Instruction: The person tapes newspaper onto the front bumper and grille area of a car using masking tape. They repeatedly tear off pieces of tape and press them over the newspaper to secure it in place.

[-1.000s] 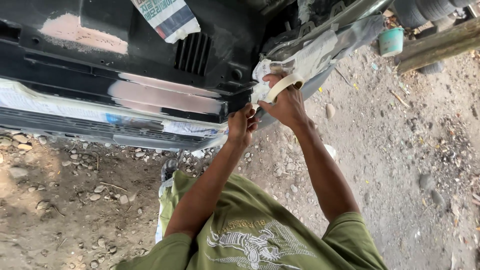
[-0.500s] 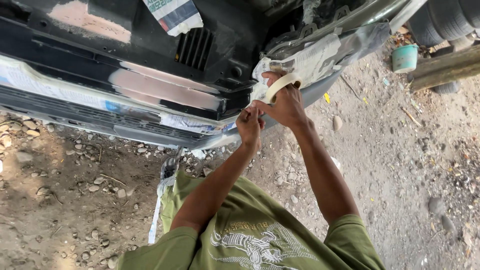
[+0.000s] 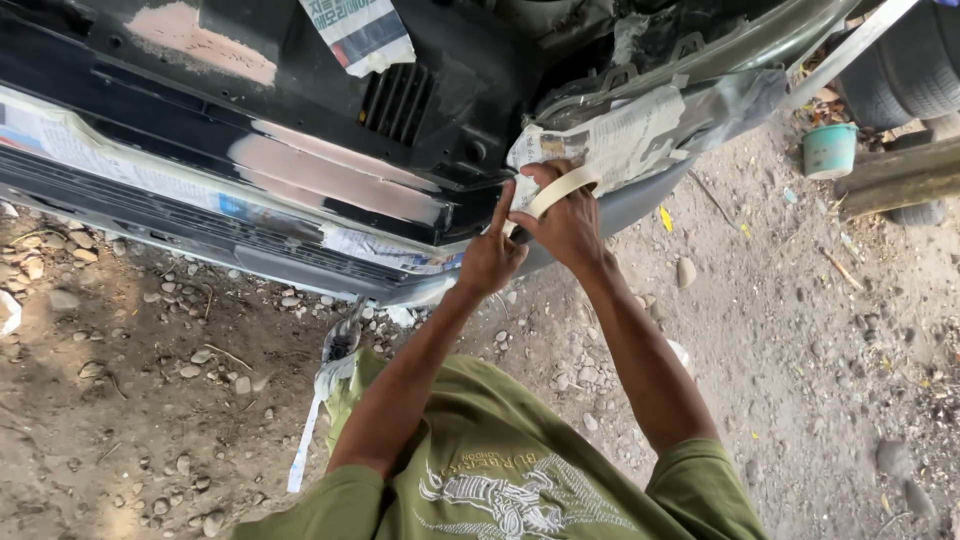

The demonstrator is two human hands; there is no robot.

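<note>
Left hand [image 3: 490, 258] has risen, forefinger now pressing newspaper masking [image 3: 610, 140] | right hand [image 3: 568, 222] grips cream masking-tape roll [image 3: 560, 188] at its 12 o'clock | best kept taut.

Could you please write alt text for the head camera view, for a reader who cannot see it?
A person's right hand holds a roll of masking tape against newspaper covering a black car bumper, while the left hand points a finger up at the tape. Below is stony dirt ground; a green tub sits at right.
</note>
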